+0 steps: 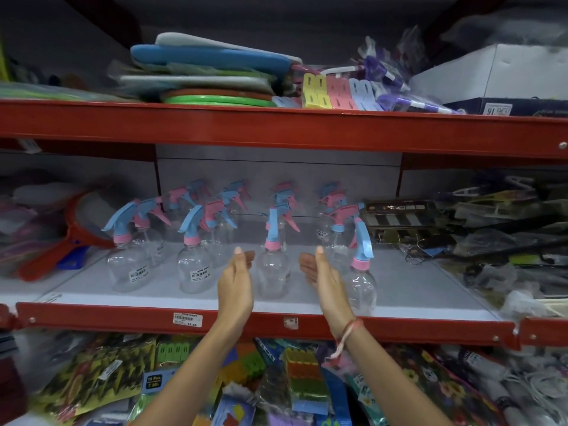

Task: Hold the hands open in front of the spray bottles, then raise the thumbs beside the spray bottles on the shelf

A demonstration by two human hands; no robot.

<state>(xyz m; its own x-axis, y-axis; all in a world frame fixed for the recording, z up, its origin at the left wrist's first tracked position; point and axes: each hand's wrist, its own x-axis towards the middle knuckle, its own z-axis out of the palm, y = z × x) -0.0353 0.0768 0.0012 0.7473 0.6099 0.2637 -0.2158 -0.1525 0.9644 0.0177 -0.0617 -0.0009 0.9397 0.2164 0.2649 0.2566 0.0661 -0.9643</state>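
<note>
Both hands reach up to the middle shelf (pixel 415 290) of a red-framed store rack. The left hand (pixel 236 278) and the right hand (pixel 319 275) stand on either side of a clear spray bottle (pixel 273 272) with a blue trigger and pink collar, which stands upright near the front edge of the grey shelf board. Both hands are released, fingers loosely curved toward the bottle, palms facing each other; neither grasps it, though the left fingertips may just brush its shoulder, which the view does not settle. A red and white thread bracelet (pixel 347 333) hangs at the right wrist.

More spray bottles (pixel 193 265) of the same kind stand in rows to the left, right and far behind, some with pink triggers, several with barcode stickers. A price label (pixel 187 319) sticks to the red front rail of the shelf below the left forearm. At the far left of the shelf lies a red-framed racket-shaped item (pixel 70 229); at the right, packaged goods in clear wrap, blurred.

The upper shelf carries stacked flat boards (pixel 209 72) in blue, grey and green, pastel clothes pegs (pixel 338 92) and a white box (pixel 504 75). The lower shelf holds colourful packets (pixel 295 379)
</note>
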